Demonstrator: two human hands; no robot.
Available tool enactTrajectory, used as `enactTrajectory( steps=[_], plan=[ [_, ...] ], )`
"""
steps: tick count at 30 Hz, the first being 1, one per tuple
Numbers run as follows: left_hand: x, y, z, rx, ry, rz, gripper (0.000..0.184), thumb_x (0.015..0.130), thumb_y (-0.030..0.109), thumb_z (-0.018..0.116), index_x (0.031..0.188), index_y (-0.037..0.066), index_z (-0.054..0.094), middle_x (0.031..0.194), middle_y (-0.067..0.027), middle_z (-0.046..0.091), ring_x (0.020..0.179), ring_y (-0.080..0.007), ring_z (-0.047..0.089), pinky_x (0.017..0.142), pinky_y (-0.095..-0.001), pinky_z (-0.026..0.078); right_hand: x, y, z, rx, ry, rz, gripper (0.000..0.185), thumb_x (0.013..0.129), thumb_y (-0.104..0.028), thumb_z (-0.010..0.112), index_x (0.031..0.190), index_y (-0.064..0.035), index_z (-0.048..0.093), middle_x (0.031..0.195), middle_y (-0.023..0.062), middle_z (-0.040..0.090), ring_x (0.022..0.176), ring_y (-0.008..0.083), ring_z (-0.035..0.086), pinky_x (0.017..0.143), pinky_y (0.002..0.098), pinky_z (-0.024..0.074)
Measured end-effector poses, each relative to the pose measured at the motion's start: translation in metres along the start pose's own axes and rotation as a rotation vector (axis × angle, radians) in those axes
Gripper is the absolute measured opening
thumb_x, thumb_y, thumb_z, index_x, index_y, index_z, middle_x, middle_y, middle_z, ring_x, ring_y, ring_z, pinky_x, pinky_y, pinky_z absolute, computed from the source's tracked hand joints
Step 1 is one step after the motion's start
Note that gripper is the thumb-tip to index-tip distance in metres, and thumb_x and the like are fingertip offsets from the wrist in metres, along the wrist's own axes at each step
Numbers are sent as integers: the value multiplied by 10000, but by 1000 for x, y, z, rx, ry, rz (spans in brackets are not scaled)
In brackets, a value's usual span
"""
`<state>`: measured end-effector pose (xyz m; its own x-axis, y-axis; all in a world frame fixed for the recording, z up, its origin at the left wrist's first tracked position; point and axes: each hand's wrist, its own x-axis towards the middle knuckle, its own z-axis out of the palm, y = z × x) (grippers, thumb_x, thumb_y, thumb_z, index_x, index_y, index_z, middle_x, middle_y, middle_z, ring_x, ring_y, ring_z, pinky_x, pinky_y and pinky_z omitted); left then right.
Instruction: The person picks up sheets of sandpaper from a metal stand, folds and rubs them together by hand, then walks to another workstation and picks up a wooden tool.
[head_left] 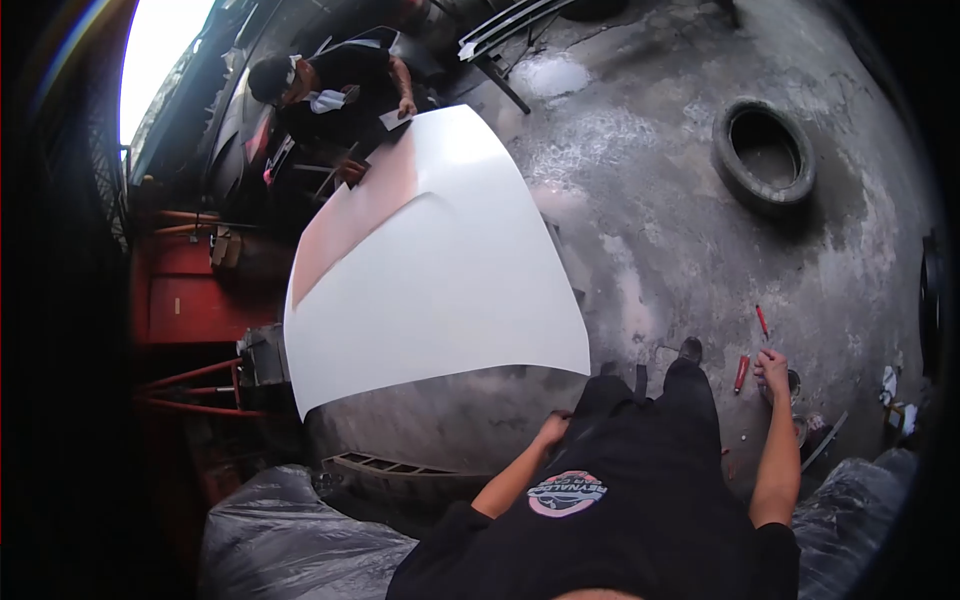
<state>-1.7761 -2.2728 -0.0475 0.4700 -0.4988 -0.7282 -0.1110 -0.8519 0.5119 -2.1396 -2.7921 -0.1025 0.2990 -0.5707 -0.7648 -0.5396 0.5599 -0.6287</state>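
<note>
My left hand [553,428] is beside my dark-clothed left thigh, near the close edge of a car hood [450,270]; its fingers are too dark to make out. The hood is mostly white, with a dull pinkish patch along its far left side. Off to the right, my right hand [770,371] is held over the floor with its fingers curled together. Just beyond its fingertips is a thin red-handled tool [761,318], and I cannot tell whether the hand touches it. A thicker red object [741,374] lies to the left of that hand.
Across the hood a co-worker [340,95] in dark clothes has both hands at its edge, one with a pale flat piece [395,119]. A tire [764,155] lies on the concrete floor at upper right. Plastic-covered shapes [290,540] flank me.
</note>
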Motion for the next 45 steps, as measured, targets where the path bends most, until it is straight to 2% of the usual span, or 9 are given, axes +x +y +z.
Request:
enactTrajectory(
  steps=[3, 14, 19, 25, 30, 34, 39, 42, 45],
  plan=[
    [-21, 37, 2, -221, -12, -270, 356, 953, 261, 600, 1210, 44, 719, 907, -60, 716, 745, -168, 647, 621, -346, 529, 14, -28, 1, -4, 26, -34, 453, 933, -224, 636, 1324, 5, 619, 812, 39, 666, 562, 95, 601, 438, 260, 469],
    [27, 28, 60, -479, 1, -286, 313, 934, 260, 629, 1166, 83, 741, 831, -35, 663, 707, -140, 618, 579, -327, 520, -7, -88, 77, -265, -342, 76, 419, 915, -182, 653, 1282, 20, 638, 837, 64, 667, 616, 128, 618, 486, 265, 496],
    [50, 46, 114, -350, -46, -378, 281, 920, 274, 646, 1093, 92, 773, 800, -50, 694, 734, -171, 651, 697, -347, 560, 34, -235, 93, -457, -401, -75, 483, 905, -211, 666, 1321, 30, 629, 898, 72, 699, 687, 137, 643, 545, 275, 509],
    [112, 90, 130, -432, 17, -375, 285, 919, 275, 648, 1097, 91, 772, 813, -54, 702, 744, -175, 658, 710, -348, 560, 69, -486, 254, -512, -615, -649, 510, 985, -257, 606, 1432, -16, 548, 1008, 88, 721, 864, 138, 654, 765, 296, 529],
    [199, 149, 83, -532, 96, -384, 288, 919, 276, 649, 1101, 90, 771, 824, -57, 709, 752, -179, 663, 721, -348, 560, 155, -549, 323, -725, -720, -901, 475, 978, -265, 650, 1381, -19, 595, 1126, 217, 730, 997, 304, 708, 873, 397, 544],
    [263, 207, 14, -661, 147, -396, 291, 918, 276, 651, 1104, 89, 771, 832, -60, 714, 759, -182, 667, 730, -349, 560, 277, -540, 257, -1176, -648, -712, 466, 948, -289, 671, 1334, -32, 632, 1112, 252, 721, 1050, 382, 698, 921, 442, 544],
    [341, 266, -76, -768, 206, -394, 294, 917, 277, 652, 1108, 87, 770, 843, -63, 721, 768, -185, 673, 741, -349, 560, 376, -543, 89, -1406, -250, -229, 461, 846, -291, 755, 1223, -29, 718, 1175, 229, 714, 1131, 377, 681, 997, 437, 526],
    [398, 300, -113, -775, 207, -421, 296, 917, 278, 653, 1110, 87, 770, 850, -65, 725, 773, -187, 676, 747, -349, 560, 433, -544, 21, -1211, -205, -149, 407, 841, -236, 755, 1162, 14, 733, 1047, 236, 746, 1012, 332, 735, 912, 403, 556],
    [468, 331, -143, -744, 186, -454, 298, 916, 278, 654, 1112, 86, 769, 856, -67, 729, 778, -190, 679, 754, -350, 560, 496, -570, 11, -962, -229, -32, 374, 872, -178, 726, 1172, 45, 717, 929, 188, 751, 762, 276, 728, 670, 406, 580]
  ],
)
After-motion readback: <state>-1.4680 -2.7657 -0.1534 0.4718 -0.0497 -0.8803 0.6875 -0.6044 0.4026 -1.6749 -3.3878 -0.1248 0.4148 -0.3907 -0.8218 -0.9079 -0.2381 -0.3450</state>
